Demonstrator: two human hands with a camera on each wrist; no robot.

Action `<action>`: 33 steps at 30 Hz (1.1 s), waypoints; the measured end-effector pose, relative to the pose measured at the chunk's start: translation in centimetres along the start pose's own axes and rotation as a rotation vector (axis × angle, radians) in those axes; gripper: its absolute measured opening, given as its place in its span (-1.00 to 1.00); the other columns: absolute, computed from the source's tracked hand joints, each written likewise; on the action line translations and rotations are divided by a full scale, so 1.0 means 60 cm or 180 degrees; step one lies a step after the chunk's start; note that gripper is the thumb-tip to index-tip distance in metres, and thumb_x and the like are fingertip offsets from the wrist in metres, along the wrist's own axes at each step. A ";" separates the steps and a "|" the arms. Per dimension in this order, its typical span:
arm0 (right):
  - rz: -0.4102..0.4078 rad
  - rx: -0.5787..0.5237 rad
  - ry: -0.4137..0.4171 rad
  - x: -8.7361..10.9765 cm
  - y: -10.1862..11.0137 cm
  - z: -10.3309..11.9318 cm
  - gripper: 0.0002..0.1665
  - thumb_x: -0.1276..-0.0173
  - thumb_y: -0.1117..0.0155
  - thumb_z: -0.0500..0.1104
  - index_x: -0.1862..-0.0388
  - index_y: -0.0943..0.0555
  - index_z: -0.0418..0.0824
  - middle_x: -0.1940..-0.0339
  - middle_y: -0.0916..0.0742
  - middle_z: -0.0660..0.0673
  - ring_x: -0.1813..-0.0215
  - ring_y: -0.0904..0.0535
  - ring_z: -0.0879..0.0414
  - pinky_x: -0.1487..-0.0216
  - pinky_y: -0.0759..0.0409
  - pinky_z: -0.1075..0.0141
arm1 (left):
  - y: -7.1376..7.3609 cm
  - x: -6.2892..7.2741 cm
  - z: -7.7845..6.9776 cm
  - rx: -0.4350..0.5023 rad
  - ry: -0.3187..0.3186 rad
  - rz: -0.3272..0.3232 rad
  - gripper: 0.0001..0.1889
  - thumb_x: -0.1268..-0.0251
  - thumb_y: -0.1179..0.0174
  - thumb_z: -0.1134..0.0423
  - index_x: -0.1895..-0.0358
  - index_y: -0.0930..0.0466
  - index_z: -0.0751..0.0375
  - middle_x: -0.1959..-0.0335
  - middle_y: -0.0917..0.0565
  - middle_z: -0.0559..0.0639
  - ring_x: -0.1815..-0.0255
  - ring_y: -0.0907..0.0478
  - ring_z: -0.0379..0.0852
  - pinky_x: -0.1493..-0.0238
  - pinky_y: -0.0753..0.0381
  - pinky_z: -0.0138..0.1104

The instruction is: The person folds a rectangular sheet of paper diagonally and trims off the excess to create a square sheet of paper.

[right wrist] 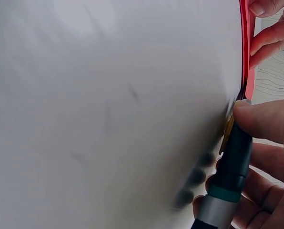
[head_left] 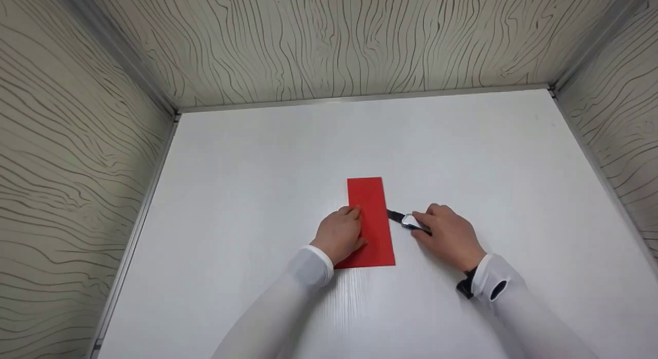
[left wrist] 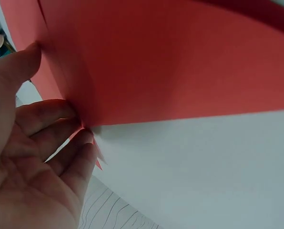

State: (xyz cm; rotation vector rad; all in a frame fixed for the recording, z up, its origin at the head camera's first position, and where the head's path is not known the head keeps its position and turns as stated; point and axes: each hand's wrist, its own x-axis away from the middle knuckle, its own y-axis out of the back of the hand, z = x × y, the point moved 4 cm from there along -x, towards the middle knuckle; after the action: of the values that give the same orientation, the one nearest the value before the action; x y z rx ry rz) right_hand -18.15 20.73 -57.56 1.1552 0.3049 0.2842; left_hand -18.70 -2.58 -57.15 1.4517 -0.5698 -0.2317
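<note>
A folded sheet of red paper (head_left: 374, 220) lies lengthwise on the white table. My left hand (head_left: 336, 234) rests on its left part; in the left wrist view the thumb and fingertips (left wrist: 87, 138) touch the red surface beside a long crease. In my right hand (head_left: 452, 235) I grip a slim dark tool (head_left: 408, 220) with a silvery-white part. The right wrist view shows its black barrel (right wrist: 235, 152), teal band and gold-coloured strip. The narrow dark tip meets the paper's right edge, where the layers lie close together. I cannot tell the tool's exact kind.
Around the white tabletop (head_left: 257, 158) runs a grey metal edge strip. Wood-grain patterned panels (head_left: 329, 45) stand at the back and along both sides. A black band (head_left: 467, 284) sits around my right wrist, by the white sleeve.
</note>
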 end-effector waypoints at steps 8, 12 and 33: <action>-0.0026 -0.0008 -0.0028 0.002 0.005 -0.004 -0.54 -0.29 -0.48 -0.15 -0.17 -0.73 -0.21 0.32 -0.60 0.00 0.31 -0.44 0.12 0.40 -0.45 0.27 | -0.001 -0.003 0.000 0.0081 0.0034 0.0021 -0.29 -0.36 -0.32 -0.13 -0.47 -0.46 0.16 -0.45 -0.48 0.05 -0.43 -0.41 0.02 -0.33 -0.50 -0.24; -0.0035 0.0001 -0.0082 0.004 0.010 -0.010 -0.54 -0.30 -0.47 -0.14 -0.17 -0.73 -0.23 0.33 -0.59 -0.01 0.31 -0.43 0.11 0.40 -0.44 0.27 | -0.002 -0.003 -0.001 0.0129 0.0055 0.0016 -0.26 -0.33 -0.35 -0.13 -0.48 -0.44 0.14 -0.45 -0.47 0.04 -0.42 -0.41 0.02 -0.32 -0.51 -0.24; 0.0015 -0.0076 -0.0144 0.003 0.004 -0.003 -0.52 -0.29 -0.47 -0.15 -0.19 -0.72 -0.22 0.34 -0.57 -0.01 0.31 -0.42 0.11 0.40 -0.43 0.27 | -0.016 0.003 0.007 -0.0010 -0.0153 -0.0210 -0.25 -0.40 -0.25 -0.18 -0.57 -0.32 0.00 -0.50 -0.37 0.01 -0.47 -0.30 0.01 -0.51 -0.26 -0.13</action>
State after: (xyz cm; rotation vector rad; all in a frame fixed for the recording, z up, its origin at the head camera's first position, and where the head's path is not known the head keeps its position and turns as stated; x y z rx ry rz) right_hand -18.10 21.06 -57.40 1.1374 0.2584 0.2650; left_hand -18.58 -3.16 -58.06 1.4663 -0.5606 -0.3201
